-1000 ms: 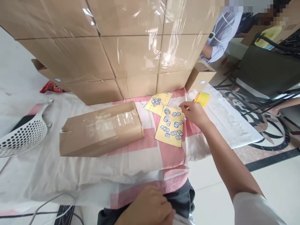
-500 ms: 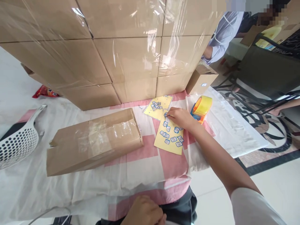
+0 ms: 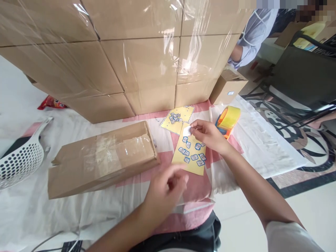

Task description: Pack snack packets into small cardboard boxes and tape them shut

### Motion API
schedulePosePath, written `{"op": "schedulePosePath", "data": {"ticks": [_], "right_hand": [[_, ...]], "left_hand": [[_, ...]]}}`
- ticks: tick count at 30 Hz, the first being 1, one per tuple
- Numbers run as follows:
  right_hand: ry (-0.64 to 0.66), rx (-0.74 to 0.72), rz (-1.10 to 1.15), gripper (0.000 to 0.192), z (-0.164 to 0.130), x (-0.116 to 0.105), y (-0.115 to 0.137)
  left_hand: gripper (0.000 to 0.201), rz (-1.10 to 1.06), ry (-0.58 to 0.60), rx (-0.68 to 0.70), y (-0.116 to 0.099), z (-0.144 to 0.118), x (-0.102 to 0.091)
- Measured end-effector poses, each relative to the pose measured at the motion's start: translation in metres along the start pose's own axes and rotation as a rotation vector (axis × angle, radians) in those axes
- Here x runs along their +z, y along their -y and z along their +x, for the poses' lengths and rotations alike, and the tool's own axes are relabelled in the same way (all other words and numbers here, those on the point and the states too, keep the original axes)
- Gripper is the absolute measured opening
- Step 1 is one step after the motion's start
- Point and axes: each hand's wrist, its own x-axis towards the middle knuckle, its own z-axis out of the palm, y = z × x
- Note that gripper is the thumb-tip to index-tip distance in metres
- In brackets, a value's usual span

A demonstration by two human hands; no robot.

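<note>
A small white sticker [image 3: 187, 131] is pinched between the thumb and fingers of my right hand [image 3: 206, 134], its plain side facing me. Below it lies a yellow sheet [image 3: 193, 169] with several small blue-edged stickers [image 3: 194, 157] on it. A second yellow sheet [image 3: 184, 111], with a scalloped edge, touches its upper end and carries a small pile of stickers [image 3: 174, 118]. My left hand [image 3: 165, 190] hovers over the cloth just short of the yellow sheet, thumb and forefinger apart, slightly blurred, holding nothing visible.
A taped cardboard box [image 3: 105, 157] lies to the left, beside a white perforated scoop [image 3: 22, 162]. Wrapped cartons [image 3: 151, 70] form a wall behind. An orange tape dispenser [image 3: 228, 120] stands right of my right hand. Another person's arm [image 3: 237, 52] shows behind the cartons.
My left hand has risen from my lap toward the yellow sheet, its fingers parting. My right hand has drawn back slightly, lifting a sticker that now shows its white side.
</note>
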Motion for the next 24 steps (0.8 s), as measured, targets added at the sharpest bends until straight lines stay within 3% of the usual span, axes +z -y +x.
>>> {"op": "schedulePosePath", "data": {"ticks": [3, 7, 11, 14, 18, 24], "right_hand": [[0.062, -0.049, 0.128, 0.017, -0.013, 0.003, 0.000], [0.056, -0.136, 0.064, 0.014, -0.022, 0.006, -0.012], [-0.077, -0.215, -0.099, 0.014, -0.023, 0.011, -0.019], [-0.192, -0.353, -0.284, 0.006, -0.026, 0.015, -0.019], [-0.187, -0.490, -0.481, 0.012, -0.031, 0.018, -0.020], [-0.126, -0.518, -0.355, 0.021, -0.032, 0.023, -0.025]], "left_hand": [[0.040, -0.194, -0.141, -0.173, -0.008, 0.048, 0.011], [0.028, -0.281, -0.194, -0.221, 0.003, 0.084, 0.024], [0.030, -0.343, -0.253, -0.179, 0.017, 0.090, 0.027], [0.032, -0.339, -0.331, -0.184, 0.023, 0.090, 0.027], [0.031, -0.316, -0.379, -0.178, 0.028, 0.088, 0.026], [0.027, -0.339, -0.363, -0.192, 0.034, 0.087, 0.027]]}}
